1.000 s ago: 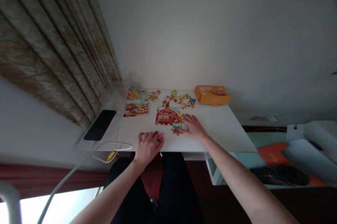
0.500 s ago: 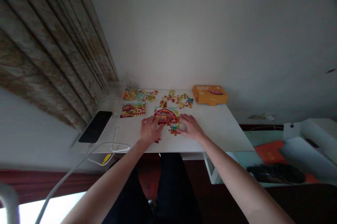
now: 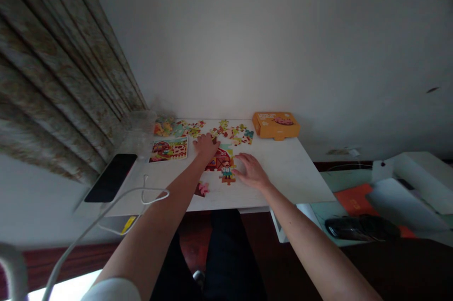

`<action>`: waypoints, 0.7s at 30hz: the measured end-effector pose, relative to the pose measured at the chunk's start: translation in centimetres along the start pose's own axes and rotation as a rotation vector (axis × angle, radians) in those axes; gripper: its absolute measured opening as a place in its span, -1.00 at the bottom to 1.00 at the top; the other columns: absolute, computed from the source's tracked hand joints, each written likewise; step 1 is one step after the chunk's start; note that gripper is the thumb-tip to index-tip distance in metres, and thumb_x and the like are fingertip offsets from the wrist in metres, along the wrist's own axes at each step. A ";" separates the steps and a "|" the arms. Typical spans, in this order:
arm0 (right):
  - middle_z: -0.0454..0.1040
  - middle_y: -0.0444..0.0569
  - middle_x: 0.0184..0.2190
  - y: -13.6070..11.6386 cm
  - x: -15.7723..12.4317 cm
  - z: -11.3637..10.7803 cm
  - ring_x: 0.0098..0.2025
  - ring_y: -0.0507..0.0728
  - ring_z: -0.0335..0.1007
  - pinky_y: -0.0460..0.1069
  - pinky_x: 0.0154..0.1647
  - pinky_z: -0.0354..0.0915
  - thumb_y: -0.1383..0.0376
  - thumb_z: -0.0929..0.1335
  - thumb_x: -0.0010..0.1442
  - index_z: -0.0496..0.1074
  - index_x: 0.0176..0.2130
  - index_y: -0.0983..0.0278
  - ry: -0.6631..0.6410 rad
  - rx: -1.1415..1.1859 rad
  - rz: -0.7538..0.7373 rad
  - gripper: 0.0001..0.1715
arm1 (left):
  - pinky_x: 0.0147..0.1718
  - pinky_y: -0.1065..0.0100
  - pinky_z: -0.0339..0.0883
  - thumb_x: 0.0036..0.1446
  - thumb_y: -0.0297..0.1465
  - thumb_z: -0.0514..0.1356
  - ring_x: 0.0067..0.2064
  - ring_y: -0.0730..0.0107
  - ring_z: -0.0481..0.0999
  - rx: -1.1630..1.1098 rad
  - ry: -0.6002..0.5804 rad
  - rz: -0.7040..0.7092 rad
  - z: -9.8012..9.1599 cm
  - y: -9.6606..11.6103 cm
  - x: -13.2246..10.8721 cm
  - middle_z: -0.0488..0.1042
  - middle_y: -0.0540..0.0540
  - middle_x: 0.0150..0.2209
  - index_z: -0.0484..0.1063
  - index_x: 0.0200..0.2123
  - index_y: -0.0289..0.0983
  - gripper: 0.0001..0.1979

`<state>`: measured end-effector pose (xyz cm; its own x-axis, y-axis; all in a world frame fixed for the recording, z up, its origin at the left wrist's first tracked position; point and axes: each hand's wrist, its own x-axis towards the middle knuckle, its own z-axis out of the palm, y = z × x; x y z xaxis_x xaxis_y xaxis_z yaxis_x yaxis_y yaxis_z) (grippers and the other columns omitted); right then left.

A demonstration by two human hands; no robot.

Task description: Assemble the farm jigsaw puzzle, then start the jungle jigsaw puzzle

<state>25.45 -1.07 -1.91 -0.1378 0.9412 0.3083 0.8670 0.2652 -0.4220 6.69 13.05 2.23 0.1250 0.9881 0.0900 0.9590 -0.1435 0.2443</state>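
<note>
The puzzle barn [image 3: 219,159] is red with white trim — the cardboard box [image 3: 275,125] orange.

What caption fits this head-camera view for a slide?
Left hand and right hand at a barn jigsaw puzzle on a white desk

Matt cardboard puzzle pieces [image 3: 231,134] lie on a smooth white desktop [image 3: 279,169].
</note>
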 end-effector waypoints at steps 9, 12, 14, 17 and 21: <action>0.43 0.18 0.19 -0.1 0.0 -0.1 0.27 0.32 0.29 0.27 0.35 0.19 -0.04 0.42 0.26 0.42 0.20 0.24 0.004 0.012 -0.001 -0.35 | 0.02 0.01 0.34 0.23 -0.32 0.15 0.11 -0.13 0.48 -0.050 0.011 -0.030 -0.2 0.3 1.1 0.54 -0.41 0.02 0.41 0.09 -0.33 -0.61; 0.43 0.16 0.19 0.2 0.0 0.1 0.25 0.29 0.31 0.24 0.33 0.22 -0.02 0.39 0.29 0.38 0.23 0.23 0.035 0.072 0.015 -0.36 | 0.06 0.00 0.34 0.21 -0.36 0.19 0.11 -0.10 0.47 -0.124 0.055 0.068 -0.3 0.2 0.6 0.56 -0.35 0.01 0.41 0.10 -0.31 -0.61; 0.44 0.16 0.18 0.6 0.0 0.2 0.23 0.27 0.34 0.22 0.31 0.26 0.02 0.35 0.33 0.34 0.26 0.24 0.089 0.114 0.069 -0.38 | 0.12 0.03 0.32 0.19 -0.39 0.22 0.11 -0.01 0.46 -0.208 0.039 0.303 0.0 0.3 -0.5 0.56 -0.27 0.01 0.43 0.08 -0.27 -0.63; 0.52 0.16 0.06 1.2 0.1 0.4 0.11 0.27 0.43 0.22 0.21 0.32 0.06 0.30 0.37 0.33 0.26 0.26 0.187 0.163 0.173 -0.41 | 0.15 0.09 0.33 0.16 -0.46 0.26 0.11 0.10 0.45 -0.328 -0.034 0.721 0.8 0.8 -3.1 0.56 -0.16 0.00 0.43 0.04 -0.21 -0.64; 0.58 0.01 -0.29 1.7 0.3 0.6 -0.25 0.19 0.50 0.10 -0.08 0.41 0.06 0.29 0.35 0.45 0.11 0.27 0.211 0.253 0.279 -0.52 | 0.14 0.08 0.37 0.17 -0.54 0.24 0.11 0.12 0.44 -0.361 -0.035 0.939 1.6 1.7 -6.3 0.53 -0.15 -0.01 0.39 0.02 -0.21 -0.65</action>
<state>26.60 -0.19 -3.03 0.2090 0.9277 0.3093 0.7090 0.0741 -0.7013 7.95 6.67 0.53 0.8041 0.4662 0.3689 0.3346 -0.8678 0.3673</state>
